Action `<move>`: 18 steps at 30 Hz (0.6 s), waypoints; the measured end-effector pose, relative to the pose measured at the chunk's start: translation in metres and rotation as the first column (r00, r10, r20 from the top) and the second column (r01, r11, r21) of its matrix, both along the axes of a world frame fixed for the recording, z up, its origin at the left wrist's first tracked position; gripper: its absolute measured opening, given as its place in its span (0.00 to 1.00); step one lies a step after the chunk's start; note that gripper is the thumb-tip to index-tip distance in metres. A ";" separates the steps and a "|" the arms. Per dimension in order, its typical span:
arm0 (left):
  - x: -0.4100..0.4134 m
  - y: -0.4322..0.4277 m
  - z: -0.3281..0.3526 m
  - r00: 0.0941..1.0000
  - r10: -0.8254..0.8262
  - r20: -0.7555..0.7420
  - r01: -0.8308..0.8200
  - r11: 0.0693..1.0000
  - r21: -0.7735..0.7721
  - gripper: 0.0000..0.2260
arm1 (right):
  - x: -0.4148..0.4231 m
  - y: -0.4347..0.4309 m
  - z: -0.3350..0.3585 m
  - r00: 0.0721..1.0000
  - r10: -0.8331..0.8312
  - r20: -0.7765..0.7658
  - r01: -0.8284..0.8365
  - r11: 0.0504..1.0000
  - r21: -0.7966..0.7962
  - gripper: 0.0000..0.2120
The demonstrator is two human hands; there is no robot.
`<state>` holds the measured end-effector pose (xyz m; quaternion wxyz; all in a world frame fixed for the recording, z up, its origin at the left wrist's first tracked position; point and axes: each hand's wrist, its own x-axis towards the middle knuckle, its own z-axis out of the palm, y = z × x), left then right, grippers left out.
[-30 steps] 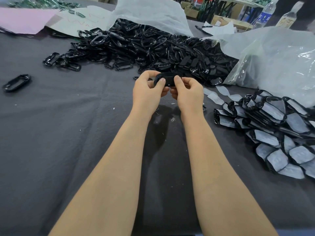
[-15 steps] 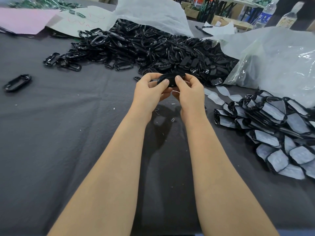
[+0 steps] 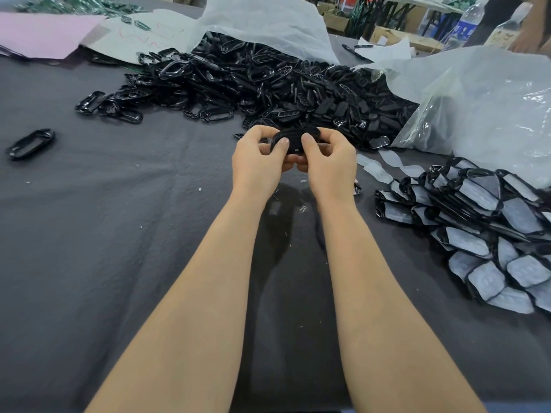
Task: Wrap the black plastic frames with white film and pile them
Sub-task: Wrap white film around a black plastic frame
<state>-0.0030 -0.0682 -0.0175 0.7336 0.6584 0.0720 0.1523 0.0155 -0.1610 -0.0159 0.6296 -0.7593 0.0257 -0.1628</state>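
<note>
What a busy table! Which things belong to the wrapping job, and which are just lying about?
Job: black frame gripped by left hand and right hand; heap of bare frames; white film pieces; wrapped pile.
Lying about: pink sheet; water bottle; cardboard boxes.

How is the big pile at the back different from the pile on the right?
The back pile is bare, all-black frames; the right pile shows white film across each frame. The back pile spills from under a white bag; the right pile lies uncovered on the dark cloth. Both are heaps of black plastic frames on that cloth.
</note>
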 end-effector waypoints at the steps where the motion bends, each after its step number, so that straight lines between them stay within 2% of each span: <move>1: 0.000 0.000 0.000 1.000 -0.004 -0.003 0.004 1.000 0.005 0.09 | 0.000 -0.001 0.000 1.000 0.003 -0.002 -0.003 1.000 0.008 0.09; 5: 0.000 -0.001 0.000 1.000 -0.010 0.002 0.010 0.999 0.045 0.08 | 0.001 -0.001 0.000 1.000 -0.017 -0.007 0.017 0.998 -0.060 0.05; 9: -0.003 -0.002 -0.001 1.000 0.017 0.025 -0.020 0.992 0.127 0.09 | 0.000 0.000 0.001 0.998 -0.061 -0.006 0.059 0.986 -0.158 0.08; 13: -0.002 0.000 -0.001 1.000 -0.011 0.012 0.010 0.994 0.112 0.08 | -0.004 -0.005 0.007 0.999 -0.035 -0.029 0.029 0.982 -0.187 0.10; 15: 0.000 0.001 -0.001 1.000 0.005 0.011 -0.005 0.998 0.064 0.09 | -0.004 -0.014 0.011 0.995 -0.098 0.004 0.095 0.952 -0.290 0.11; 18: 0.001 0.003 -0.003 0.998 0.054 -0.015 -0.055 0.998 -0.022 0.07 | -0.002 -0.037 0.013 0.965 -0.260 -0.035 0.204 0.829 -0.520 0.13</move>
